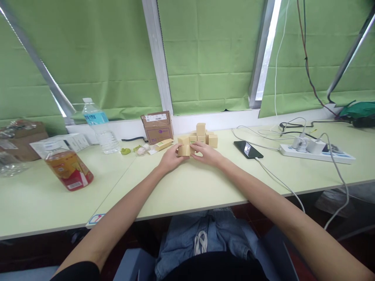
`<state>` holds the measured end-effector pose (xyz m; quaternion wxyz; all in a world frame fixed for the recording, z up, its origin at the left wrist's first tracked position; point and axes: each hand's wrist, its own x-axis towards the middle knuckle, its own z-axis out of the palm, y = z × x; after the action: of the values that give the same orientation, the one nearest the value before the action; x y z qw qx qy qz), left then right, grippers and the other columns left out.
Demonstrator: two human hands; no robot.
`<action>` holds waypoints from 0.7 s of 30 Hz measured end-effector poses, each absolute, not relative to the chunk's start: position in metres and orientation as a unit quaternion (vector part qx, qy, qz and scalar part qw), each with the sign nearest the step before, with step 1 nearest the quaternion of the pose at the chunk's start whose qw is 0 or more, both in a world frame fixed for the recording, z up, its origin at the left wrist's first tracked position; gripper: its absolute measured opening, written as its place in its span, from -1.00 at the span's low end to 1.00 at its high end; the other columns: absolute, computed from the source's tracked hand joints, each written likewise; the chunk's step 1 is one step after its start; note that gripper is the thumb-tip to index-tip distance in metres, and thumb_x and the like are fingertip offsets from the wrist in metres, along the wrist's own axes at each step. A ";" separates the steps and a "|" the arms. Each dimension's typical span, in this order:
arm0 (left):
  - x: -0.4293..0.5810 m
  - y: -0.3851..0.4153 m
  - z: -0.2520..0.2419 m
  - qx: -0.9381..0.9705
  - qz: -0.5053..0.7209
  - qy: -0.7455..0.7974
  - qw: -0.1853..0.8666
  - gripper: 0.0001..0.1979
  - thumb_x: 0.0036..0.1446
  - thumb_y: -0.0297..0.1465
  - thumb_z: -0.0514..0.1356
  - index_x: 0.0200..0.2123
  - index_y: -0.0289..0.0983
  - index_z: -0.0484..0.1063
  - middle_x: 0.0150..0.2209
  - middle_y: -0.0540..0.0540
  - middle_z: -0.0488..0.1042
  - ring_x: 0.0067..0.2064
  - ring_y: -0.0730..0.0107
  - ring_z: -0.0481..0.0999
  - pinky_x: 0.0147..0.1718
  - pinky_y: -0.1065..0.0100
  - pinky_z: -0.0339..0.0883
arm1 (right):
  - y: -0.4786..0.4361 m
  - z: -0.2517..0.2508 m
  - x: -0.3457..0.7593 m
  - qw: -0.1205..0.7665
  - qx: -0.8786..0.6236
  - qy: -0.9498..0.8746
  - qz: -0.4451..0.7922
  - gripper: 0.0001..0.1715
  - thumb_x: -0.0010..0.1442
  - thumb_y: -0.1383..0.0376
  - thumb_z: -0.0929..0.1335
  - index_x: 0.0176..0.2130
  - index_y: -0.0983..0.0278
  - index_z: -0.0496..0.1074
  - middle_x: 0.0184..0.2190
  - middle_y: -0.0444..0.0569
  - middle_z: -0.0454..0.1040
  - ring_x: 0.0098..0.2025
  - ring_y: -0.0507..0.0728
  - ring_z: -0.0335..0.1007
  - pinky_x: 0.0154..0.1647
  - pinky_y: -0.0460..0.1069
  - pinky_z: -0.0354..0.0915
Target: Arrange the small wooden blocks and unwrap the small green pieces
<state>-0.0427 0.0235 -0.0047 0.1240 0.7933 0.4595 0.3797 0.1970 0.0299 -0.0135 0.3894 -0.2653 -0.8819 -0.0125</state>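
Note:
Both arms reach forward over a pale green table (187,187). My left hand (169,158) and my right hand (207,153) close from either side on one wooden block (184,150) resting on the table. Just behind it stands a cluster of several more wooden blocks (202,137), one stacked on top. A loose flat wooden piece (163,144) lies to the left of the cluster.
A cardboard box (157,127) stands behind the blocks. A water bottle (98,125) and a bottle of amber liquid (68,166) lie to the left. A black phone (248,149) on a cable and a power strip (316,151) with chargers lie to the right.

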 end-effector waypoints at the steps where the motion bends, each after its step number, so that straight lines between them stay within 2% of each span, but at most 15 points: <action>1: -0.043 0.024 -0.005 0.793 0.379 0.459 0.126 -0.32 0.03 -0.07 0.43 0.18 -0.19 0.49 0.13 -0.18 0.59 0.01 0.04 0.60 0.05 0.09 0.48 | 0.031 -0.014 0.197 0.386 -0.265 -0.883 -0.015 -0.57 0.42 0.19 0.36 0.21 0.21 0.50 0.09 0.20 0.53 0.06 0.30 0.53 0.13 0.23 0.51; 8: -0.044 0.024 -0.005 0.797 0.383 0.450 0.124 -0.32 0.01 -0.04 0.44 0.16 -0.22 0.52 0.11 -0.19 0.62 0.02 0.03 0.61 0.07 0.10 0.47 | 0.035 -0.017 0.197 0.377 -0.266 -0.887 -0.022 -0.66 0.46 0.19 0.33 0.13 0.21 0.52 0.09 0.21 0.54 0.08 0.31 0.55 0.15 0.24 0.51; 16: -0.043 0.022 -0.005 0.791 0.382 0.458 0.134 -0.30 0.01 -0.01 0.44 0.18 -0.21 0.53 0.10 -0.16 0.64 0.01 0.03 0.63 0.04 0.12 0.49 | 0.033 -0.017 0.199 0.357 -0.271 -0.892 -0.060 -0.62 0.44 0.17 0.35 0.18 0.21 0.49 0.13 0.21 0.53 0.10 0.32 0.55 0.13 0.21 0.51; 21: -0.044 0.022 -0.005 0.797 0.383 0.448 0.133 -0.29 0.02 -0.01 0.45 0.19 -0.21 0.53 0.11 -0.16 0.64 0.01 0.04 0.63 0.04 0.14 0.50 | 0.037 -0.020 0.199 0.364 -0.244 -0.892 -0.108 -0.62 0.47 0.18 0.32 0.18 0.26 0.48 0.08 0.23 0.55 0.02 0.30 0.58 0.01 0.17 0.56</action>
<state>-0.0440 0.0217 -0.0049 0.1334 0.7965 0.4481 0.3834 0.1993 0.0372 -0.0204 0.3641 -0.2436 -0.8924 -0.1081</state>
